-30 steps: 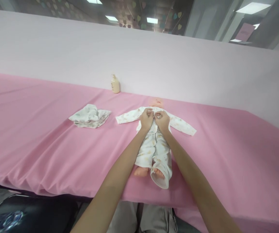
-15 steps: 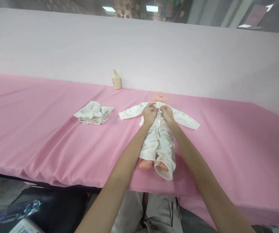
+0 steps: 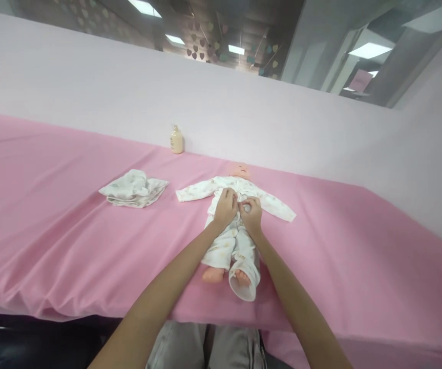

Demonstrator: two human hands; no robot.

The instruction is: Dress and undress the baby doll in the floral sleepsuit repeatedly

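A baby doll (image 3: 213, 275) lies on its back, feet towards me, in a white patterned long-sleeved shirt (image 3: 200, 189) and matching trousers (image 3: 221, 251). Its sleeves spread out to both sides. Over the middle of the doll's front, my left hand (image 3: 226, 206) pinches the shirt near its centre opening. Close beside it, my right hand (image 3: 251, 214) has thumb and forefinger curled together on the other edge of the shirt front. My fingers hide whatever small fastening may be there. One bare foot shows fully; the other sits inside the loose trouser cuff.
A folded pile of white patterned cloth (image 3: 134, 189) lies left of the doll. Against the wall stands a cream pump bottle (image 3: 176, 140). Pink cloth (image 3: 339, 266) covers the table. A black chair (image 3: 32, 338) is at lower left.
Both hands have moved down the shirt, from the upper chest near the neck to lower on its front. The head view has tilted and shifted. The doll's pose looks the same.
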